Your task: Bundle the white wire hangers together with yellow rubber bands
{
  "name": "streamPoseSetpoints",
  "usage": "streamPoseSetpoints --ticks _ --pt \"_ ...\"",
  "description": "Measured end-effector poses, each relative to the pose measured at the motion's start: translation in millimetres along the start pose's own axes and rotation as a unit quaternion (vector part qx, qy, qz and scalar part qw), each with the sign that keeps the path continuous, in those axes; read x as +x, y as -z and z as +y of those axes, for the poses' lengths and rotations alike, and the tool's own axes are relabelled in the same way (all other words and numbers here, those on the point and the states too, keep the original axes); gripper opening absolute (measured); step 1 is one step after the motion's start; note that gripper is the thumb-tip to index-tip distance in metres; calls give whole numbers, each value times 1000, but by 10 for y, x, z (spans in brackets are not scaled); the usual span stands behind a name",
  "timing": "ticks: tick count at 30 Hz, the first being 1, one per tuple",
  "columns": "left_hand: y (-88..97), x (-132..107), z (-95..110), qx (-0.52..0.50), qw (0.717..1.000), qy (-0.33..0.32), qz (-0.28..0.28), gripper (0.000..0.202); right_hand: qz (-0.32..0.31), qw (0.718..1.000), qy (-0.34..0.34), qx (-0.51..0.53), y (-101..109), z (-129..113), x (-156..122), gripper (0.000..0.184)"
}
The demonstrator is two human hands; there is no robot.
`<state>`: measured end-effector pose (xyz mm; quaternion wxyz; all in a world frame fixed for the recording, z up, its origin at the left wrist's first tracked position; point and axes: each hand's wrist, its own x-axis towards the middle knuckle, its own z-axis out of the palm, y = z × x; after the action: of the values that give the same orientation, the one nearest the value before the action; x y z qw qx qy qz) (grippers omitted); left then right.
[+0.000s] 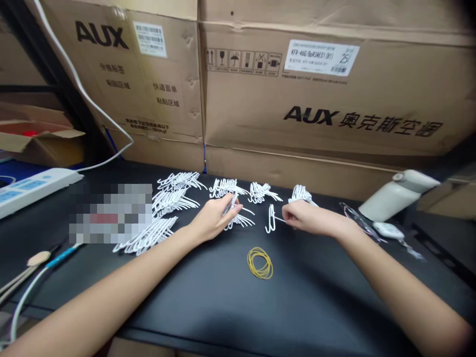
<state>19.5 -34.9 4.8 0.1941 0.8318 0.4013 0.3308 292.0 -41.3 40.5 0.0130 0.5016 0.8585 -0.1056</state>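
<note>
Nearest you, below and between both grips, yellow rubber bands [260, 263] lie loose on the black table [208, 292]. Your left hand [211, 218] closes its fingers on a small bundle of white hooks [238, 215]. Your right hand [303, 216] pinches one single white hook [271, 219], held just left of its fingertips. Beyond both grips, more hook bundles [226, 187] lie in a row before the cardboard boxes [320, 99].

Matte black counter [208, 302], evenly lit. Large brown cardboard AUX cartons [316, 94] stacked behind as the back wall. Smaller open cardboard box [40, 139] far left. White power strip [33, 186] on left edge, white cable [85, 94] running up.
</note>
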Motion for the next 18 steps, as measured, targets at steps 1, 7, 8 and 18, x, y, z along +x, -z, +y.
streamPoseSetpoints --ticks 1,7,8,18 --pt "1 -4 14 -9 1000 -5 17 30 9 1000 -1 4 66 -1 -31 17" --pt "-2 -44 154 -103 989 23 100 26 139 985 45 94 479 -145 -296 12" --pt "-13 -52 179 -141 986 29 90 26 163 981 49 93 511 -181 -332 12" --pt "-114 -148 329 -308 950 27 44 34 230 966 96 65 519 -451 -461 13"
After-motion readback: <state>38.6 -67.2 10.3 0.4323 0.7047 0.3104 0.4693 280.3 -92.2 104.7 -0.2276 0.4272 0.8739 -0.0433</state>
